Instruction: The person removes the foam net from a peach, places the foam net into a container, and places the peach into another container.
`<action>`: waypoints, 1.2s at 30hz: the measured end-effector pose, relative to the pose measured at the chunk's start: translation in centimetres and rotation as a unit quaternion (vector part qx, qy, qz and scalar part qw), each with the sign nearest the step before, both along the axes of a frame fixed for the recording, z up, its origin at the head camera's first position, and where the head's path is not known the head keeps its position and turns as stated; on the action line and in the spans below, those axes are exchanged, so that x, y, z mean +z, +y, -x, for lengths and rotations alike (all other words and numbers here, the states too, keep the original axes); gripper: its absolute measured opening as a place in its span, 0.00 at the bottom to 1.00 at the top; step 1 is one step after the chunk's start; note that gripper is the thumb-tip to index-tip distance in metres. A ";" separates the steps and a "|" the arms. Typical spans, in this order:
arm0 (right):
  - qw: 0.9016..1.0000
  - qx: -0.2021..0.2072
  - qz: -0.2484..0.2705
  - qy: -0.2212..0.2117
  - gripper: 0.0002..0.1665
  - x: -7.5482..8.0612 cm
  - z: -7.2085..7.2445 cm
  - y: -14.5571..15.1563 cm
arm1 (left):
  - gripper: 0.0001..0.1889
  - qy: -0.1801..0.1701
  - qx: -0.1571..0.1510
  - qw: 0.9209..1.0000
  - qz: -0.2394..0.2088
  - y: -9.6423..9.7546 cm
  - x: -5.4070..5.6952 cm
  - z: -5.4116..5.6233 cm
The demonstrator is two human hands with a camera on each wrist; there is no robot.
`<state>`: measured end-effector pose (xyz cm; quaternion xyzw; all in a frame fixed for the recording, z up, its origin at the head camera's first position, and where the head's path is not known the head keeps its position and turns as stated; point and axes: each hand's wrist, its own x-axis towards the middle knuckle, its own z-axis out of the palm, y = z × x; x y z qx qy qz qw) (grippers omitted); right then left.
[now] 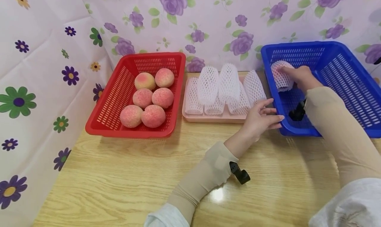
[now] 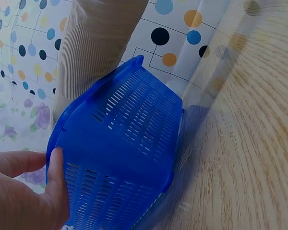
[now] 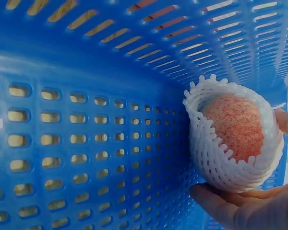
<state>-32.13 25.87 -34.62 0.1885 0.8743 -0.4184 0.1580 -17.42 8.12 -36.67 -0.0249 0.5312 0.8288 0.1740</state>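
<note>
My right hand [image 1: 302, 76] holds a peach [image 3: 235, 125] in a white foam net sleeve [image 1: 285, 85]. The wrapped fruit is inside the blue basket [image 1: 351, 55], at its left wall. In the right wrist view, fingers support the sleeve from below and another fingertip touches its side; pink, speckled skin shows through the sleeve's opening. My left hand [image 1: 258, 118] touches the blue basket's front left rim with fairly straight fingers. The left wrist view shows two of its fingertips against the rim and outer wall [image 2: 110, 158].
A red basket [image 1: 131, 133] at the left contains several bare peaches [image 1: 153, 116]. Between the baskets, a pale pink tray [image 1: 214, 119] bears several white foam net sleeves [image 1: 208, 85]. The wood-grain table [image 1: 125, 184] extends in front, with a floral cloth [image 1: 208, 28] behind.
</note>
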 end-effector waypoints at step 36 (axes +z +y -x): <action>0.999 -0.004 0.012 0.035 0.64 -0.6 0.3 -0.5 | 0.33 -0.012 -0.014 1.000 -0.004 -0.3 0.2 0.1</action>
